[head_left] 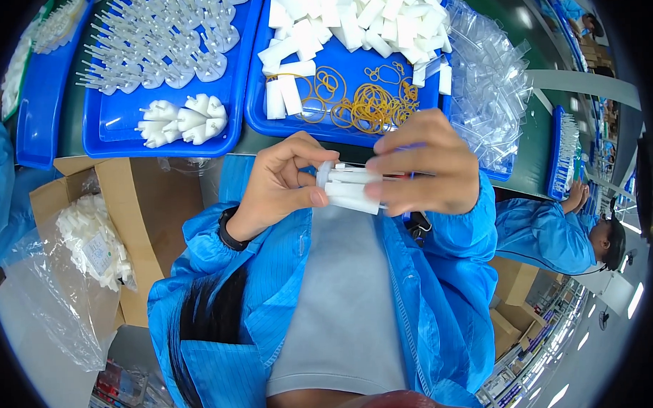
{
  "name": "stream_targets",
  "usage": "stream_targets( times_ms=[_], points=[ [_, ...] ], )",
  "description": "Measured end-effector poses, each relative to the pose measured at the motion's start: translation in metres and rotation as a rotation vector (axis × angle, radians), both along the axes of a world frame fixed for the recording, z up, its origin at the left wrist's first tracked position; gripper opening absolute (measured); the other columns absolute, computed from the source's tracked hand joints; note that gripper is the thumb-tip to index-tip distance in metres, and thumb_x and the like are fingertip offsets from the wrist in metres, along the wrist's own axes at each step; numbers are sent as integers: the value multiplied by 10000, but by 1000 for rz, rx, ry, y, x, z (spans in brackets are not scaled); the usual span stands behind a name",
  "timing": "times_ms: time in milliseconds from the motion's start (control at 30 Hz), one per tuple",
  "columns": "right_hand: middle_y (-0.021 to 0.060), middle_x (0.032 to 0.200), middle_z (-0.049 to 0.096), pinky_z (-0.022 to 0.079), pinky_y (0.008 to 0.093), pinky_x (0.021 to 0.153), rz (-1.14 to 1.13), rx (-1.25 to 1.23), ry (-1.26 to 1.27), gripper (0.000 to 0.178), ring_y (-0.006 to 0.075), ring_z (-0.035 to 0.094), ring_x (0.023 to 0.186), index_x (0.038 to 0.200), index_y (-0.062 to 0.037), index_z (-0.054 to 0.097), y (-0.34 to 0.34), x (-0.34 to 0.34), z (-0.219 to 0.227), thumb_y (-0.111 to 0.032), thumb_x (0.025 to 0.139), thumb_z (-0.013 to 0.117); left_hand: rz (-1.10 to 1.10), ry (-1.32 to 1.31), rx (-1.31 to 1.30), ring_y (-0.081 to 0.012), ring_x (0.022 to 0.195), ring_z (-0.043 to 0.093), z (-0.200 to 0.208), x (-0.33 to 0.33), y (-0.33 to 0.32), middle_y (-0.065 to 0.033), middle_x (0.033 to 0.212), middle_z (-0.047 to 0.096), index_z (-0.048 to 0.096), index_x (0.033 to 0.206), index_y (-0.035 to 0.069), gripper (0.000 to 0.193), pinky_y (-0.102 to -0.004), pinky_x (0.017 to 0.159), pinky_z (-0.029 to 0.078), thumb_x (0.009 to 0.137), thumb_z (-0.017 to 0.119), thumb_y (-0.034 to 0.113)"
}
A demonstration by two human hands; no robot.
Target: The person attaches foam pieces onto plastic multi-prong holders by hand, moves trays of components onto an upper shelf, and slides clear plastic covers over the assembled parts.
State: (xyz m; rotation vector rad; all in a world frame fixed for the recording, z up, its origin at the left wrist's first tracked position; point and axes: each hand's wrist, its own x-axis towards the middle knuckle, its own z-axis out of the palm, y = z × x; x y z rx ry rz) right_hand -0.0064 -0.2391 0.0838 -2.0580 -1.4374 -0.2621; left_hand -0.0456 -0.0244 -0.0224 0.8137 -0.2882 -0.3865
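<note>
In front of my chest, my left hand [290,178] pinches the pale round end of a bundle of white foam pieces [349,189] between thumb and fingers. The bundle lies sideways, with narrow gaps between its long pieces. My right hand [429,164] curls around its other end, its fingertips smeared by motion. Whether a rubber band is in those fingers I cannot tell. Beyond my hands, a blue tray [266,127] carries loose white foam blocks [363,16] and a heap of yellowish rubber bands [377,101].
Left of that stands a blue tray [94,144] with rows of stemmed pale plastic parts [163,44] and several white bundles [183,120]. Clear plastic pieces [484,76] pile up at right. An open carton [133,239] stands lower left. A co-worker [557,228] works at right.
</note>
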Motion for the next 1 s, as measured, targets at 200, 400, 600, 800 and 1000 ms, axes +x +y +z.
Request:
stream_targets(
  times_ms=[200, 400, 600, 800, 1000],
  points=[
    [57, 896, 629, 439, 334, 720, -462, -122, 95, 190, 232, 576, 844, 922, -95, 678, -9, 22, -22, -123, 735, 659, -59, 32, 24, -148, 895, 563, -2, 1, 4, -91, 1032, 487, 541, 1041, -24, 394, -227, 692, 532, 704, 739, 29],
    [53, 773, 559, 432, 338, 639, -407, -158, 180, 209, 235, 532, 735, 969, -121, 652, 34, 34, -31, -157, 765, 628, -100, -19, 137, -140, 968, 513, 14, 5, 2, -77, 1092, 445, 524, 1053, 9, 381, -228, 722, 506, 713, 682, -61],
    [66, 785, 535, 445, 340, 645, -404, -243, 125, 135, 241, 537, 766, 865, -91, 595, 64, 44, -49, -161, 754, 627, -113, -107, 84, -159, 1063, 478, 14, 7, 7, -89, 1119, 424, 526, 1038, 20, 383, -243, 775, 484, 705, 675, -95],
    [57, 738, 543, 445, 356, 623, -449, -153, 175, 177, 245, 532, 763, 890, -99, 578, 72, 36, -46, -135, 725, 631, -106, -169, 15, -164, 1085, 462, 17, 5, 7, -92, 1138, 400, 509, 1045, 18, 387, -280, 829, 483, 715, 640, -135],
    [37, 792, 543, 436, 349, 606, -429, -318, 113, 160, 232, 512, 773, 885, -116, 582, 67, 33, -46, -147, 731, 615, -133, -106, -60, -172, 1079, 461, 15, 7, 6, -96, 1134, 413, 504, 1029, 31, 371, -295, 875, 447, 717, 667, -89]
  ],
)
